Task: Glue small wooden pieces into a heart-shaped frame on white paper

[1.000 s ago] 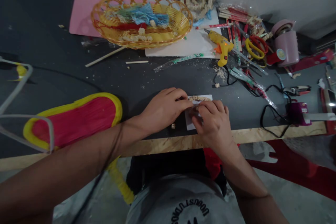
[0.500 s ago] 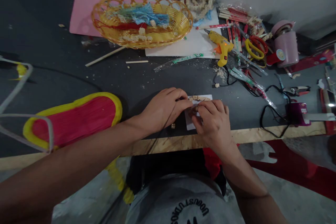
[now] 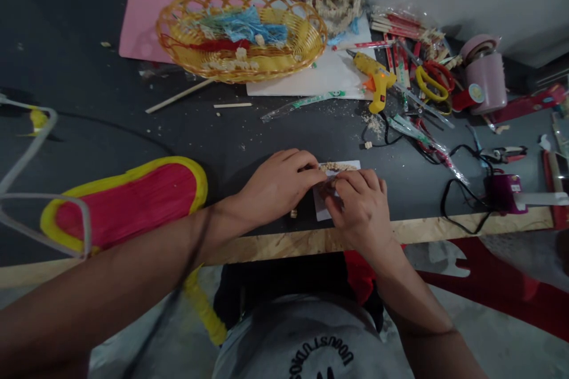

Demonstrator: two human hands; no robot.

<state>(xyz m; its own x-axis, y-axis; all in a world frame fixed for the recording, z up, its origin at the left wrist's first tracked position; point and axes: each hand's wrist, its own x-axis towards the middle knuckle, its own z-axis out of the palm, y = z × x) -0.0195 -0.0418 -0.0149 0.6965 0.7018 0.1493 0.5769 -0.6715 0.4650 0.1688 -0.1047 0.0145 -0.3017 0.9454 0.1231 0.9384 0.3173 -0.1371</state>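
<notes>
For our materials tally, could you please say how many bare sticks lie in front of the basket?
2: the long stick slants near the basket's left; the short stick lies further right. Others may be hidden.

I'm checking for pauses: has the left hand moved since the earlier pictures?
No: judged against the table edge, the left hand shows no visible shift in any direction.

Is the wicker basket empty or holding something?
Holding something, though not full: blue strands, red strands and pale pieces lie inside the wicker basket, with bare weave showing around them.
</notes>
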